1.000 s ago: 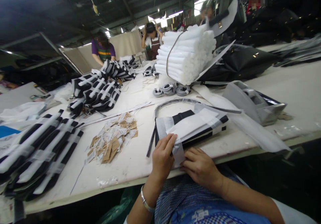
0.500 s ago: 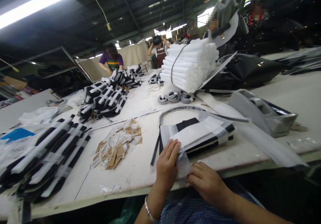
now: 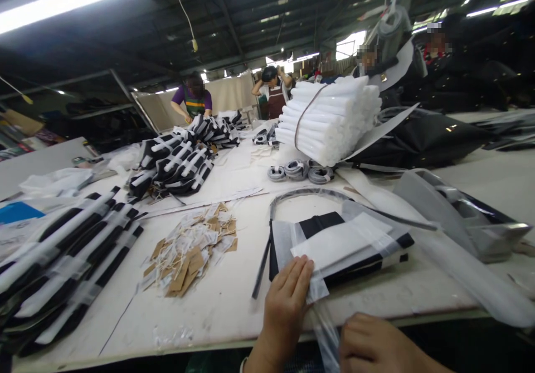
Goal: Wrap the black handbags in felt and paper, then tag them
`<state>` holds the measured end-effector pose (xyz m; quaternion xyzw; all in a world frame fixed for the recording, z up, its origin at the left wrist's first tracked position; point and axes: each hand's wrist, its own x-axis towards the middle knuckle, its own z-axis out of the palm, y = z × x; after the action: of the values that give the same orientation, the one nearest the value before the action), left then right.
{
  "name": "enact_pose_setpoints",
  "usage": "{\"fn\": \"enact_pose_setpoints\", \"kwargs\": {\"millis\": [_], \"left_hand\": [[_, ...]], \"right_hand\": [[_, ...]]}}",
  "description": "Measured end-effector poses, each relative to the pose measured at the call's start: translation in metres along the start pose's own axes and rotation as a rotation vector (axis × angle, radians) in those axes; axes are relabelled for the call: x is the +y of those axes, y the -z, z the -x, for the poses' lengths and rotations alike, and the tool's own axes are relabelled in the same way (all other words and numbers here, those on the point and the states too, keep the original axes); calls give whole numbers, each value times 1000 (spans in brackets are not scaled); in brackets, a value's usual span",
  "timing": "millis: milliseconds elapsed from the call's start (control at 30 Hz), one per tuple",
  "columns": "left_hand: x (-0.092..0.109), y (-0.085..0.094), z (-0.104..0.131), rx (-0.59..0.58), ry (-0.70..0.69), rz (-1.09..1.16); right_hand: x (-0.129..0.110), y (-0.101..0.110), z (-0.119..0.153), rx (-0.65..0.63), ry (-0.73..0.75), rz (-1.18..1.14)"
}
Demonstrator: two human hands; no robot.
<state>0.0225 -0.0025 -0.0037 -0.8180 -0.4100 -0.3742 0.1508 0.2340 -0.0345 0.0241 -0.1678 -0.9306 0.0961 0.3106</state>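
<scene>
My left hand (image 3: 288,300) presses its closed fingers on the near left corner of a folded black bag (image 3: 321,223) wrapped in white foam sheet (image 3: 346,241). A thin dark strap (image 3: 309,193) loops out behind the bag. Lower right, my right hand (image 3: 371,342) is curled round a strip of clear film (image 3: 325,328), which stretches up towards the left hand and the bag's near edge. The fingertips of my right hand are hidden.
A pile of paper tags (image 3: 188,258) lies left of my hands. Wrapped black bundles (image 3: 75,267) fill the left side. A grey tape dispenser (image 3: 463,217) stands right. Beyond are coiled straps (image 3: 296,169), a bundle of white foam rolls (image 3: 326,119) and people across the table.
My right hand has moved down and right, away from my left hand, and the film now stretches between them. The whole view has shifted slightly.
</scene>
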Motion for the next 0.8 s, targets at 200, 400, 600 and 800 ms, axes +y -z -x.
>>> {"fn": "enact_pose_setpoints", "kwargs": {"millis": [200, 400, 600, 800], "left_hand": [[1, -4, -1, 51, 7, -19], [0, -7, -3, 116, 2, -46], [1, -9, -3, 138, 26, -17], [0, -8, -1, 92, 15, -10]], "right_hand": [[74, 42, -70, 82, -237, 119], [140, 19, -126, -493, -337, 115], [148, 7, -143, -627, -322, 55], [140, 19, -120, -431, -311, 25]]}}
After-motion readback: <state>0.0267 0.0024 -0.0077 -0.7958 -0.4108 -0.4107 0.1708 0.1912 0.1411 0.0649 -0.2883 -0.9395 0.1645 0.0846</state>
